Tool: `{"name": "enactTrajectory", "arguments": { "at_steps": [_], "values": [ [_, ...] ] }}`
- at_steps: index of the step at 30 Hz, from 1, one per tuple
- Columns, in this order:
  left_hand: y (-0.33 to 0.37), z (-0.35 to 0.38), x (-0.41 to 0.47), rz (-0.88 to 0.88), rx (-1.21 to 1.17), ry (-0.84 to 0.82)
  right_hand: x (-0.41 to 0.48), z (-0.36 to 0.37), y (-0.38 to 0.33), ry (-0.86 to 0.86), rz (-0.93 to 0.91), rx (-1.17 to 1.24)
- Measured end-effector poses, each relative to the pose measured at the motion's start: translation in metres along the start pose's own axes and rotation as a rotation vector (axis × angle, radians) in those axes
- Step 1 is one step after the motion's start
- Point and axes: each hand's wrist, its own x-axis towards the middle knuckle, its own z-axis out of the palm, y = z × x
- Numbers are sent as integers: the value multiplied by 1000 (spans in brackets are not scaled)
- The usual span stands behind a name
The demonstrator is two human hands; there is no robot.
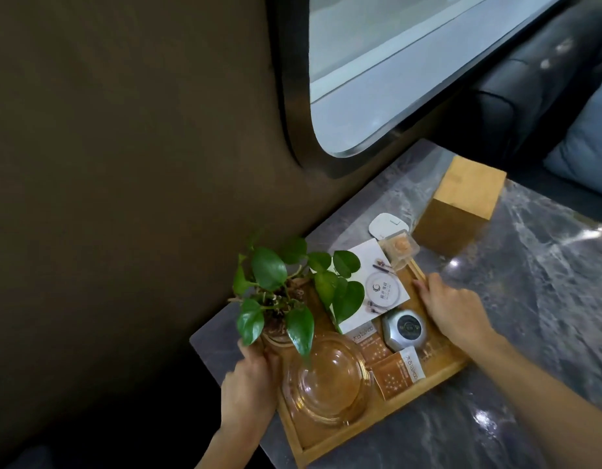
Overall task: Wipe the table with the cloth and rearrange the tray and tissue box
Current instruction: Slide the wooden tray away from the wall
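A wooden tray (330, 446) lies on the grey marble table (529, 299) near its left end, by the wall. It carries a potted green plant (279, 289), a clear glass dish (326, 377), brown sachets (394, 370), a silver tin (406, 328) and a white card (377, 286). My left hand (249, 384) grips the tray's left edge below the plant. My right hand (452, 309) grips its right edge. A wooden tissue box (462, 201) stands on the table beyond the tray. No cloth is in view.
A small white object (387, 225) and a clear little box (399, 248) lie between the tray and the tissue box. A dark wall runs along the left, with a window (394, 62) above. A dark sofa with a blue cushion (587, 143) is at right.
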Motion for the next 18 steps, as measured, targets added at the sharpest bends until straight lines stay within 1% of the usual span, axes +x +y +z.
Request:
{"name": "enactTrajectory", "arguments": {
  "at_steps": [2, 4, 6, 8, 9, 13, 16, 18],
  "values": [
    [12, 4, -4, 24, -15, -23, -18, -10, 14, -41, 64, 12],
    [25, 8, -8, 65, -5, -46, -34, -21, 29, -115, 172, 41],
    [41, 13, -12, 130, 0, -65, -52, -27, 47, -198, 283, 6],
    [58, 18, -16, 214, 1, -95, -73, -31, 66, -188, 327, 22],
    [66, 21, -17, 257, 13, -106, -84, -32, 76, -156, 352, 28],
    [105, 40, -15, 417, 50, -153, -123, -43, 112, -174, 566, 87],
    [145, 57, -11, 489, 119, -141, -148, -50, 138, -177, 672, 32],
    [173, 68, -11, 519, 127, -172, -164, -49, 154, -183, 735, 43]
  ]
}}
